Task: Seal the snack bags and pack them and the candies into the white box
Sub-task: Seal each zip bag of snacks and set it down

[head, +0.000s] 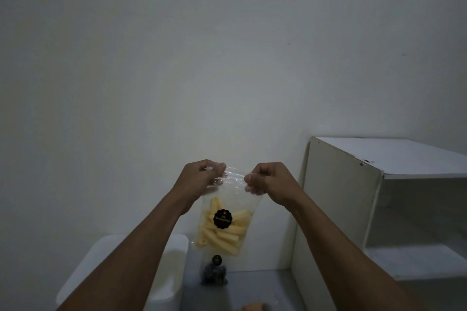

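Clear snack bag of yellow sticks [222,227], held aloft with its top strip pinched between left hand [202,180] and right hand [269,182], sealing apparently unfinished; dark-filled bag [214,272] and white box [175,243] below the hands, packing apparently still to do.

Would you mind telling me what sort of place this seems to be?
Probably a plain room at home, used as a small packing corner: a bare white wall, a white shelf unit against it, and a labelled snack bag held up above a white box.
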The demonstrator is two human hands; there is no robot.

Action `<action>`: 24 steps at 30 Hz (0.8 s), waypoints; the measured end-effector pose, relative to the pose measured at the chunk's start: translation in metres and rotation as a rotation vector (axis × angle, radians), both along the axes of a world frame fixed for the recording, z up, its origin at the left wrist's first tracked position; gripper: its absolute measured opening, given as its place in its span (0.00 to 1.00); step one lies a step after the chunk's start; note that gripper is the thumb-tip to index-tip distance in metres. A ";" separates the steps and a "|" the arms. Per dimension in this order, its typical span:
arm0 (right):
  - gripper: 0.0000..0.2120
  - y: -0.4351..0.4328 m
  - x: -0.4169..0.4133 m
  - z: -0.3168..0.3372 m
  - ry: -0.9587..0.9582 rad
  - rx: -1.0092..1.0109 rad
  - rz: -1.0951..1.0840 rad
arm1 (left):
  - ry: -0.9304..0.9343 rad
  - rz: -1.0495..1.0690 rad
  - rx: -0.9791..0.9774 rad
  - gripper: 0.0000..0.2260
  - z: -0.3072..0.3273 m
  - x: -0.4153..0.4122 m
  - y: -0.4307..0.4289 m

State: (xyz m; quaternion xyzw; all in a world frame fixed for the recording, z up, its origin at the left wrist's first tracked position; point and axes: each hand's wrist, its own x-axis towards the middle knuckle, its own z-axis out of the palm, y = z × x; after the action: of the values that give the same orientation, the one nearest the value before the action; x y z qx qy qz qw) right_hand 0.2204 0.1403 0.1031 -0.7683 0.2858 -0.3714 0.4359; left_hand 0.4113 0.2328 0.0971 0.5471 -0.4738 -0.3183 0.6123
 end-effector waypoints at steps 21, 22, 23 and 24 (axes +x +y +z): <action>0.06 -0.004 -0.014 -0.005 -0.138 0.152 0.037 | 0.101 0.006 -0.101 0.07 -0.004 -0.009 -0.018; 0.05 -0.003 -0.013 -0.005 -0.136 0.159 0.045 | 0.097 -0.010 -0.097 0.07 -0.003 -0.011 -0.018; 0.04 -0.002 -0.013 -0.003 -0.137 0.156 0.044 | 0.092 -0.028 -0.092 0.08 -0.002 -0.014 -0.019; 0.03 -0.001 -0.012 -0.001 -0.143 0.149 0.037 | 0.093 -0.045 -0.087 0.07 -0.002 -0.016 -0.020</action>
State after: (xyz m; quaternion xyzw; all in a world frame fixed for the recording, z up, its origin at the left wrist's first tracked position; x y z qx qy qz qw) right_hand 0.2079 0.1392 0.1017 -0.7103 0.2666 -0.3949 0.5181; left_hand 0.3955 0.2132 0.0953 0.4939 -0.4704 -0.3362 0.6494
